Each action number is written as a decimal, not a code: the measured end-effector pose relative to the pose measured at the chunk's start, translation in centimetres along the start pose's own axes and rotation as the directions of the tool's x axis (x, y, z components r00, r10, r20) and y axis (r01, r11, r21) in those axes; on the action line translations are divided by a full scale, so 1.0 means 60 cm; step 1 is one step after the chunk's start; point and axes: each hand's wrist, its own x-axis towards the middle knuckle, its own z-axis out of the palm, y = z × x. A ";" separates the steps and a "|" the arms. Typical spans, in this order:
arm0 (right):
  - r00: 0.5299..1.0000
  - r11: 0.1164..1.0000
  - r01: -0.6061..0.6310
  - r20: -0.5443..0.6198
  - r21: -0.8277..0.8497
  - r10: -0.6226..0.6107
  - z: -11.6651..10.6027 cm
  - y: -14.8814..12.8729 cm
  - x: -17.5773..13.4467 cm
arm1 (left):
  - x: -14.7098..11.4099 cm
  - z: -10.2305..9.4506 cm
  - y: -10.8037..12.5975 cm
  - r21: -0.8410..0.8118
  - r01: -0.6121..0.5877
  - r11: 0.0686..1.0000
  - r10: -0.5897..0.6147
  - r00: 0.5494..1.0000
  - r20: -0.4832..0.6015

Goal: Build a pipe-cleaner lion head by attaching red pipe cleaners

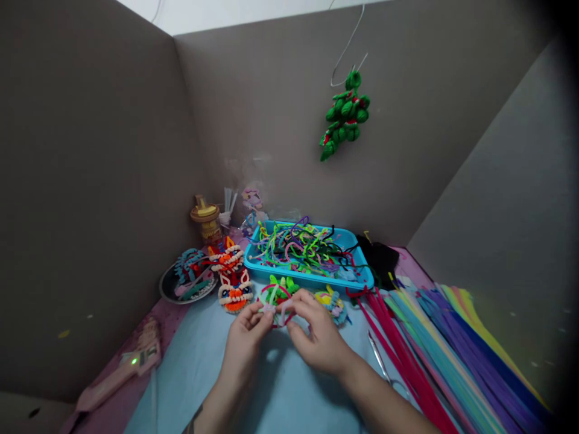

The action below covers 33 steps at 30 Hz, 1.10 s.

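Note:
My left hand (248, 337) pinches one side of a small pipe-cleaner piece (269, 308) in pale pink, white and red. My right hand (322, 339) has its thumb and fingers closed on a pale pink pipe-cleaner strand (286, 308) at the other side of the piece. Fine detail between the fingertips is too small to tell. Just behind the hands lies a bright green pipe-cleaner figure (281, 286), partly covered. A yellow and blue figure (335, 304) sits behind my right hand, and an orange and cream animal face (236, 292) stands left of my left hand.
A blue tray (312, 279) of tangled pipe cleaners stands at the back. Long pipe-cleaner bundles (447, 343) and scissors (379, 355) lie right. A metal bowl (168, 295), a pink glue gun (120, 377) and a lidded cup (208, 220) are left. Green ornaments (347, 111) hang above.

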 end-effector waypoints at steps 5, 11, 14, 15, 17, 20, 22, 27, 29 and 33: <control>0.994 0.998 0.058 0.095 -0.037 -0.054 0.010 -0.005 -0.003 | 0.004 0.000 0.000 -0.010 -0.006 1.000 0.005 1.000 -0.030; 0.971 0.975 0.202 0.110 0.090 -0.211 -0.002 -0.032 -0.003 | 0.010 -0.005 -0.005 0.160 -0.151 0.976 0.159 0.987 -0.039; 0.971 0.968 0.224 0.055 0.114 -0.232 -0.013 -0.045 -0.004 | 0.007 -0.004 -0.004 0.208 -0.181 0.961 0.193 0.980 -0.042; 0.973 0.967 0.224 0.032 0.119 -0.229 -0.016 -0.046 -0.004 | 0.005 -0.003 -0.003 0.224 -0.184 0.957 0.198 0.980 -0.038; 0.979 0.969 0.204 -0.028 0.141 -0.202 -0.021 -0.043 -0.002 | 0.001 -0.001 -0.003 0.264 -0.194 0.945 0.208 0.978 -0.024; 0.983 0.973 0.089 -0.178 0.213 -0.051 -0.027 -0.028 0.005 | -0.002 0.002 -0.008 0.305 -0.189 0.933 0.194 0.981 0.013; 0.964 0.963 -0.032 -0.248 0.266 0.100 -0.031 -0.019 0.011 | 0.000 0.003 -0.011 0.287 -0.158 0.945 0.153 0.987 0.042; 0.972 0.954 -0.195 -0.083 0.227 0.218 -0.030 -0.013 0.020 | 0.010 0.000 -0.009 0.207 -0.094 0.974 0.085 0.995 0.050; 0.981 0.972 -0.186 -0.031 0.146 0.192 -0.024 -0.012 0.019 | 0.012 -0.004 -0.007 0.183 -0.076 0.980 0.069 0.997 0.045; 0.985 0.984 -0.175 -0.007 -0.031 0.175 -0.010 0.000 0.014 | 0.012 -0.007 -0.007 0.125 -0.035 0.991 0.031 0.999 0.036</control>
